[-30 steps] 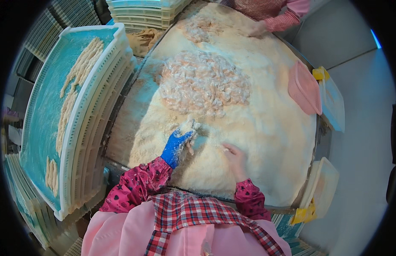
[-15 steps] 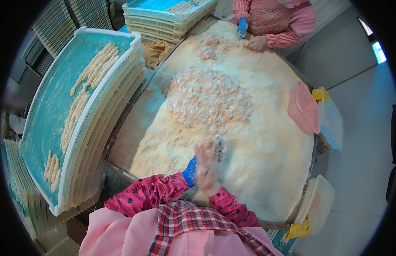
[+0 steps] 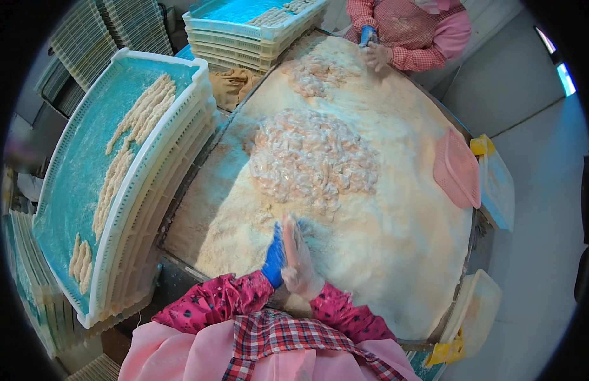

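Since a second ago, the bare right hand [image 3: 299, 267] has come over to the blue-gloved left hand [image 3: 274, 257]; they now meet palm to palm, fingers straight, at lower centre of the frame. Whether their grip holds anything, I cannot tell. The heap of pale floured pieces [image 3: 313, 159] lies mid-frame on the counter [image 3: 185, 265], just beyond the fingertips. Twisted strips [image 3: 142, 117] lie in a tray [image 3: 72, 184] at left.

The glove [image 3: 275, 255] is blue, the sleeves [image 3: 216, 301] magenta, perhaps heart-printed.
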